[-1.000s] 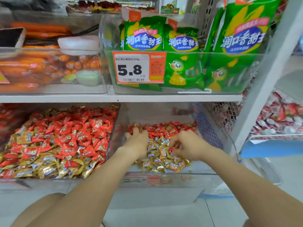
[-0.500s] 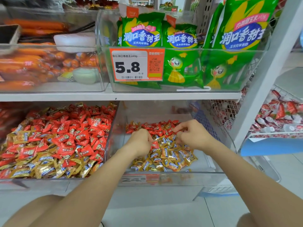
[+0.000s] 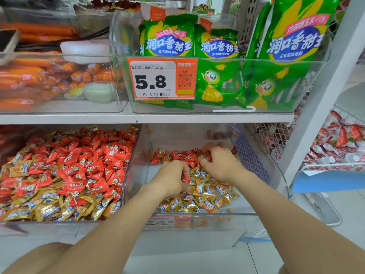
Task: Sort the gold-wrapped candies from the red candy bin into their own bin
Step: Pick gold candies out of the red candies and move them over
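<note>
I have both hands down in the right bin (image 3: 262, 167), working the seam where the red candies (image 3: 177, 155) at the back meet the gold candies (image 3: 207, 194) heaped toward the front. My left hand (image 3: 169, 180) is curled, with one of the red candies pinched at its fingertips. My right hand (image 3: 221, 165) is curled down over a few more at the back edge of the gold heap, and I judge it is gripping them. So the step in hand looks like clearing reds out of the gold pile. The left bin (image 3: 130, 159) holds the big red heap, with a gold band along its front that is not yet sorted. Next I would need to lift without dragging neighbours along, then carry over the dividing wall. The wrappers are small, glossy, crinkled pillows with twisted or crimped ends. They are slippery and loosely piled, so they will slide and cling together. The bins are clear, hard plastic with smooth walls
</note>
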`<state>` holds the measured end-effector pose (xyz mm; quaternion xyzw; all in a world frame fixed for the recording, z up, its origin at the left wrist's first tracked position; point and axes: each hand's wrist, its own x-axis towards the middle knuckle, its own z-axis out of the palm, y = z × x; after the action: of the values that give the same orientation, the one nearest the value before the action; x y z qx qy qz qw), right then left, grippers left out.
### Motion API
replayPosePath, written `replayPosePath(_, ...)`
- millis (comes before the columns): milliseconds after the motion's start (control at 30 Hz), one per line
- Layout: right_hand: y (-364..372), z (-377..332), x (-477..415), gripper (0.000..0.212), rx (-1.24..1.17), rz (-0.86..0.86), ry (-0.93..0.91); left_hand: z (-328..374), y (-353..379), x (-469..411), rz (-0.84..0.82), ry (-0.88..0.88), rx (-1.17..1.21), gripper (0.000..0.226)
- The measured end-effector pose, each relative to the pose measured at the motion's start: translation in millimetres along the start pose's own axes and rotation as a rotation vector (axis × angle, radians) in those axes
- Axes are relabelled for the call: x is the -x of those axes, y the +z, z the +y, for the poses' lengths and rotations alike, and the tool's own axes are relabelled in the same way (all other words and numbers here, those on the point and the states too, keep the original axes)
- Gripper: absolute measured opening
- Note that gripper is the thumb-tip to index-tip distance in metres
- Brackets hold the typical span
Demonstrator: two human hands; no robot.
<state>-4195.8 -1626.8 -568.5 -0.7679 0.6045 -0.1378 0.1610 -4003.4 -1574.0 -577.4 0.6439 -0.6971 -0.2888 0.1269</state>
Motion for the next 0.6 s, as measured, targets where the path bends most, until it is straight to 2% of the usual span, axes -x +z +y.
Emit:
replayPosePath(100, 9.2, -2.1, -5.6, 0.043, 0.119, -0.093, -0.017, 2.8, -2.6, -2.5, 0.051, -0.001, 0.053, 0.021)
replayPosePath(233, 8.3, -0.7, -10.2, 0.02, 0.11, -0.144, -0.043, 13.0, -8.1, -7.2, 0.195, -0.045, 0.165, 0.011)
replayPosePath(333, 5.2, 2.0, -9.1, 0.021, 0.064, -0.162, -0.044, 17.9, -13.4, -14.8, 0.284, -0.096, 0.199, 0.011)
replayPosePath(467, -4.2, 1.5, -3.8, 0.01, -0.12, -0.129, 0.026, 14.8, -11.8, -31.8, 0.393, -0.032, 0.029, 0.022)
replayPosePath(533, -11.5, -1.4, -0.5, 0.022, -0.278, -0.092, 0.11, 12.7, -8.9, -41.3, 0.449, 0.037, -0.085, 0.023)
replayPosePath(600, -16.6, -3.0, 1.2, 0.031, -0.395, -0.057, 0.213, 10.0, -6.4, -51.4, 0.414, 0.08, -0.139, 0.02)
